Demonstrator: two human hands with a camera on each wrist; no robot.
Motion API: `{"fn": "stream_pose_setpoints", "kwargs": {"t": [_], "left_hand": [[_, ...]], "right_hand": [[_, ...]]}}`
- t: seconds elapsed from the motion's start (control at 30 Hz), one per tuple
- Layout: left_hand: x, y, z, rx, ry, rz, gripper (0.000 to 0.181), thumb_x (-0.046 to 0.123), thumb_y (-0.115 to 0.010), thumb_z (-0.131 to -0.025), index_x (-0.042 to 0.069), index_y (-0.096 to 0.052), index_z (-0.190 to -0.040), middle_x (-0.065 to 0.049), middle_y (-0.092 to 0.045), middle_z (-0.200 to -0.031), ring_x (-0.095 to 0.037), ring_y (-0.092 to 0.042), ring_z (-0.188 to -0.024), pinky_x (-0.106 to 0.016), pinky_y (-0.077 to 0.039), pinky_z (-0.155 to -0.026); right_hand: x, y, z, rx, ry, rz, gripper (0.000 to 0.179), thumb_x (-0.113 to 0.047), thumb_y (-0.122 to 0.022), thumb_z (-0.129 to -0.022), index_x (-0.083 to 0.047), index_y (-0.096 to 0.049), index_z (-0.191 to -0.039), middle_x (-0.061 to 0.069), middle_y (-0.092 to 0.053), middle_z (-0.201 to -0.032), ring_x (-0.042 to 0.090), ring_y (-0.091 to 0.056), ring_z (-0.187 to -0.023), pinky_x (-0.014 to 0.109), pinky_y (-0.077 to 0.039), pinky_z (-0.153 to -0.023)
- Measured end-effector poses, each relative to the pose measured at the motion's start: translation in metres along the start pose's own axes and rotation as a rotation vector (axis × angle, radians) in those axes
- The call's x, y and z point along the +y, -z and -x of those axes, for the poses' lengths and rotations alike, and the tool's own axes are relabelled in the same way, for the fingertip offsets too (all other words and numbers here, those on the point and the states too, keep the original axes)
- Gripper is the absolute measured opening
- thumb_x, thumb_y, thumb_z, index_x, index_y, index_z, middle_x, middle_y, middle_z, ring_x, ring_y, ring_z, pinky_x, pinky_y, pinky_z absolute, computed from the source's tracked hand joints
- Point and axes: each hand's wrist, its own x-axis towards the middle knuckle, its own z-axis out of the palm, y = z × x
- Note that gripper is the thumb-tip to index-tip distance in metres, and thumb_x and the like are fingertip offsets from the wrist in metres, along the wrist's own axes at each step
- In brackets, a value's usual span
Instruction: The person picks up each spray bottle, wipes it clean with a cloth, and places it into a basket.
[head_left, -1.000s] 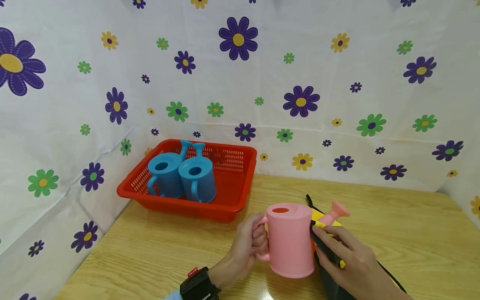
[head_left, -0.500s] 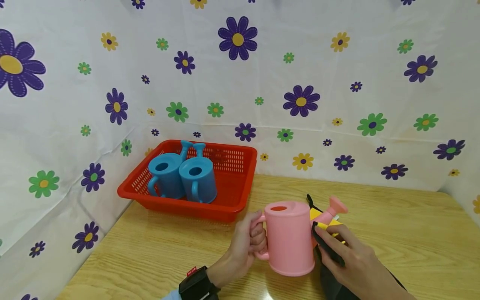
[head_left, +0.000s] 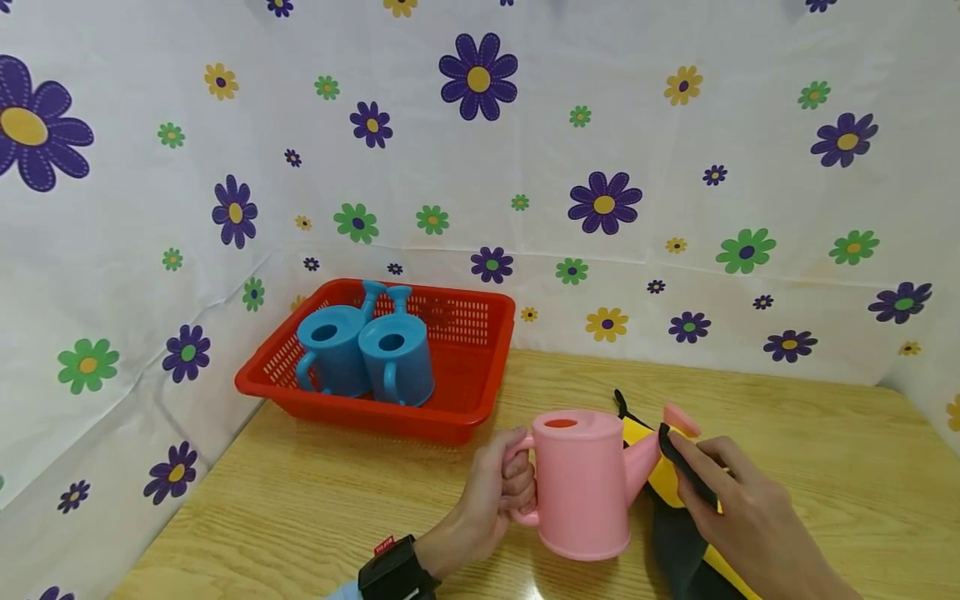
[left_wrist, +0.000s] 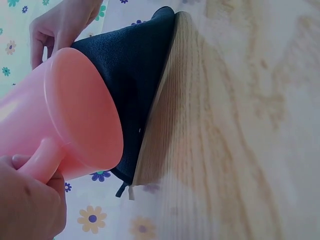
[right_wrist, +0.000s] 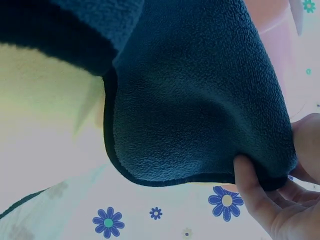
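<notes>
My left hand (head_left: 504,485) grips the handle of a pink watering can (head_left: 581,492), which stands upright in the head view with its spout to the right. My right hand (head_left: 750,500) pinches the edge of a dark grey and yellow cloth (head_left: 675,542) at the spout, hiding part of it. In the left wrist view the base of the watering can (left_wrist: 85,110) shows, with the cloth (left_wrist: 130,75) hanging behind it. Fluffy dark pile of the cloth (right_wrist: 190,110) fills much of the right wrist view, its corner between thumb and fingers.
A red basket (head_left: 480,400) stands at the back left of the wooden table (head_left: 825,467), holding two blue watering cans (head_left: 397,358). A flower-printed white sheet (head_left: 525,150) rises behind and at the left.
My right hand has moved right with the cloth, from the can's body out along the spout toward its head. The can, still in my left hand, has shifted only slightly.
</notes>
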Motion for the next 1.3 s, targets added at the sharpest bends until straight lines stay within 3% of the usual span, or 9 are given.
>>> {"fn": "stream_pose_setpoints", "kwargs": {"t": [0.27,0.47,0.83,1.0,1.2,1.3], "left_hand": [[-0.001,0.002,-0.001,0.033,0.012,0.008,0.048,0.039,-0.045,-0.099,0.016,-0.027,-0.061,0.008,-0.025,-0.051,-0.006,-0.024,-0.043,-0.022,-0.022,-0.046],[-0.002,0.001,-0.001,0.024,0.008,0.028,0.048,0.038,-0.045,-0.099,0.016,-0.027,-0.061,0.009,-0.026,-0.050,-0.005,-0.025,-0.042,-0.022,-0.023,-0.046],[-0.002,-0.003,0.002,0.010,0.013,0.030,0.047,0.038,-0.047,-0.099,0.015,-0.029,-0.062,0.008,-0.026,-0.050,-0.006,-0.025,-0.043,-0.022,-0.022,-0.046],[-0.002,-0.003,0.002,0.002,0.012,0.024,0.047,0.039,-0.046,-0.099,0.016,-0.029,-0.062,0.008,-0.026,-0.051,-0.006,-0.025,-0.043,-0.022,-0.022,-0.047],[-0.002,-0.004,0.003,0.024,0.016,0.025,0.049,0.038,-0.050,-0.098,0.016,-0.028,-0.061,0.008,-0.025,-0.051,-0.007,-0.025,-0.043,-0.022,-0.022,-0.046],[-0.002,-0.005,0.003,0.042,0.011,0.017,0.050,0.035,-0.055,-0.097,0.016,-0.029,-0.059,0.007,-0.025,-0.051,-0.007,-0.025,-0.044,-0.022,-0.023,-0.047]], "right_hand": [[0.000,0.004,0.000,0.157,-0.011,0.022,0.063,-0.051,-0.034,-0.105,-0.001,-0.070,-0.116,0.007,-0.060,-0.092,0.012,-0.053,-0.066,0.008,-0.047,-0.059],[0.000,0.004,-0.001,0.200,-0.043,0.032,0.064,-0.052,-0.035,-0.105,0.000,-0.071,-0.114,0.009,-0.060,-0.089,0.015,-0.051,-0.064,0.008,-0.047,-0.058],[0.002,-0.006,0.001,0.145,-0.026,-0.015,0.061,-0.051,-0.037,-0.103,-0.002,-0.072,-0.114,0.007,-0.060,-0.093,0.013,-0.055,-0.069,0.011,-0.045,-0.056],[-0.002,-0.009,0.001,0.094,-0.055,-0.044,0.063,-0.055,-0.038,-0.101,-0.003,-0.071,-0.116,0.006,-0.062,-0.101,0.014,-0.061,-0.077,0.008,-0.048,-0.064],[-0.006,-0.015,0.002,0.089,-0.029,-0.095,0.059,-0.055,-0.042,-0.099,-0.006,-0.072,-0.115,0.002,-0.064,-0.102,0.012,-0.059,-0.080,0.006,-0.045,-0.070],[-0.008,-0.016,0.004,0.039,-0.033,-0.120,0.059,-0.058,-0.041,-0.099,-0.011,-0.071,-0.117,-0.002,-0.062,-0.103,0.008,-0.056,-0.083,0.004,-0.044,-0.073]]}}
